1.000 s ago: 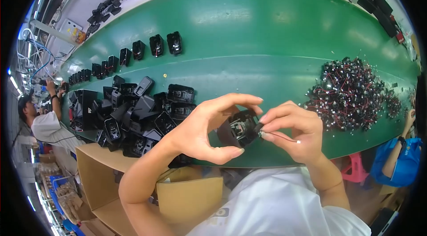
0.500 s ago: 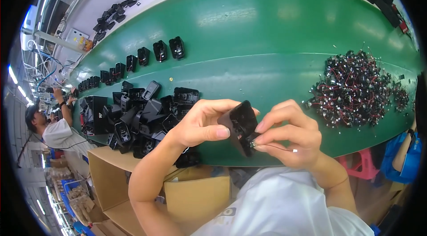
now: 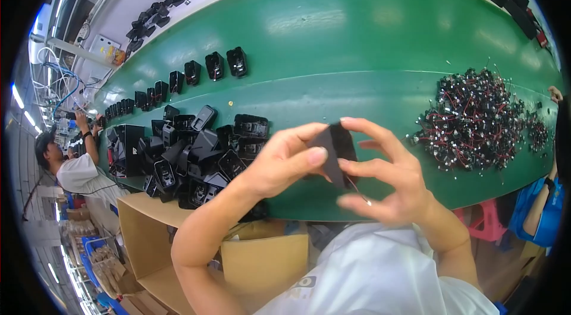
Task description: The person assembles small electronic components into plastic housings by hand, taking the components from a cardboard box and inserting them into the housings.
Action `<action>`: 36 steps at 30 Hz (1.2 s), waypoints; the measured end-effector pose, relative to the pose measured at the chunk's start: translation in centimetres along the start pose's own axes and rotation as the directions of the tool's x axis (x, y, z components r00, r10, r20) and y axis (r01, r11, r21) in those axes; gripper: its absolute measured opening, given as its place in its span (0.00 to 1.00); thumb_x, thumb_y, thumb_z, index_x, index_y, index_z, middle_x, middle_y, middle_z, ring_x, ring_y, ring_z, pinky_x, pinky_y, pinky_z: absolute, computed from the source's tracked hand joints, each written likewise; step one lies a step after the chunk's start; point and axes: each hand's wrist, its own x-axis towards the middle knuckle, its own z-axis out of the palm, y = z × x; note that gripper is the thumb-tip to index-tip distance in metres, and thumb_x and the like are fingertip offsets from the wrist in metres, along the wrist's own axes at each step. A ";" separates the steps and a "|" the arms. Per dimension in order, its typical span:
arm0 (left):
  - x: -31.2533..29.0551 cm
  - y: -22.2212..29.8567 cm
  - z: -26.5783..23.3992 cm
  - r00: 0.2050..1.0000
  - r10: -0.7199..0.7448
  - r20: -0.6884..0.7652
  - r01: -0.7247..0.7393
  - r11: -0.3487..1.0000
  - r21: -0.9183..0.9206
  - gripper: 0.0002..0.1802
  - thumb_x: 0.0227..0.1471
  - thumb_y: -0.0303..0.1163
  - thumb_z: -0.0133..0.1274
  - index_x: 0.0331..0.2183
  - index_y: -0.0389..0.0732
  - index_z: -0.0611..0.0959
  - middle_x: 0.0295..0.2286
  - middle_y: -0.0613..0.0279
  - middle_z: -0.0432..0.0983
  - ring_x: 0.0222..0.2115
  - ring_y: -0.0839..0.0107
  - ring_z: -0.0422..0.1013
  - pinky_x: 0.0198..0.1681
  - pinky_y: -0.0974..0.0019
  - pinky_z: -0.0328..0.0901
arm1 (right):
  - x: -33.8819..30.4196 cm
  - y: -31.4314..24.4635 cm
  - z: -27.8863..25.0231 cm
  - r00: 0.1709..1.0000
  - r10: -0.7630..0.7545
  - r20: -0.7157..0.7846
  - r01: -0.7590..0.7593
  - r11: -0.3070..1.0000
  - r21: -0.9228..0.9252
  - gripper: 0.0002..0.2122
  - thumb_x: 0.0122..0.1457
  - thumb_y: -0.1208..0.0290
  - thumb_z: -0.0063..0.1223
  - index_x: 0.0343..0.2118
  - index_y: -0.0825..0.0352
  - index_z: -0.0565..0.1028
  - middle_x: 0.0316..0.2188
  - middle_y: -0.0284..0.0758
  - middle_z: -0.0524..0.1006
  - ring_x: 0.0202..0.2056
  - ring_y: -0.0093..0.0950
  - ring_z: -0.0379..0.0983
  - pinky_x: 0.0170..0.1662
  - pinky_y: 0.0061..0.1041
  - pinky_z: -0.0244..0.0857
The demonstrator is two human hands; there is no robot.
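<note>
While both hands, left hand (image 3: 285,163) and right hand (image 3: 386,181), pinch its edges, the small black plastic housing (image 3: 339,151) looks light, rigid, easily turned.

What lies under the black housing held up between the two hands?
Beneath the black housing, held by left hand and right hand, lies the green belt. The fingers cover the housing's lower edges, so its underside stays unseen.

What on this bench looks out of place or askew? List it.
Little stands out. The black housings near the belt's left edge lie jumbled at all angles, unlike the neat row behind them. A small yellowish speck sits alone on the green belt. Left hand and right hand hold one black part normally.
</note>
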 end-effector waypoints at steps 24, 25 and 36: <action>-0.9 -3.0 -1.6 0.996 -0.008 0.083 -0.076 -0.504 0.860 0.46 0.30 0.57 0.71 0.46 0.37 0.75 0.42 0.49 0.65 0.41 0.55 0.66 0.43 0.59 0.64 | 22.1 16.2 11.3 0.963 -0.083 0.257 0.235 0.726 -0.646 0.12 0.45 0.61 0.70 0.30 0.60 0.82 0.52 0.40 0.72 0.54 0.41 0.66 0.57 0.38 0.61; -0.9 -2.9 -1.6 0.997 0.000 0.084 -0.072 -0.506 0.860 0.46 0.30 0.57 0.71 0.46 0.37 0.75 0.42 0.49 0.65 0.41 0.55 0.66 0.43 0.59 0.64 | 22.1 16.3 11.3 0.961 -0.088 0.261 0.243 0.722 -0.648 0.12 0.45 0.61 0.70 0.30 0.60 0.82 0.52 0.40 0.72 0.54 0.41 0.66 0.57 0.38 0.61; -1.0 -2.8 -2.3 0.992 -0.020 -0.122 0.100 -0.449 0.888 0.34 0.38 0.33 0.69 0.47 0.37 0.72 0.44 0.46 0.65 0.43 0.47 0.69 0.43 0.55 0.73 | 12.3 5.1 -1.9 0.864 0.363 0.349 0.039 0.642 -0.766 0.17 0.50 0.63 0.67 0.40 0.64 0.76 0.40 0.40 0.78 0.38 0.36 0.78 0.43 0.35 0.71</action>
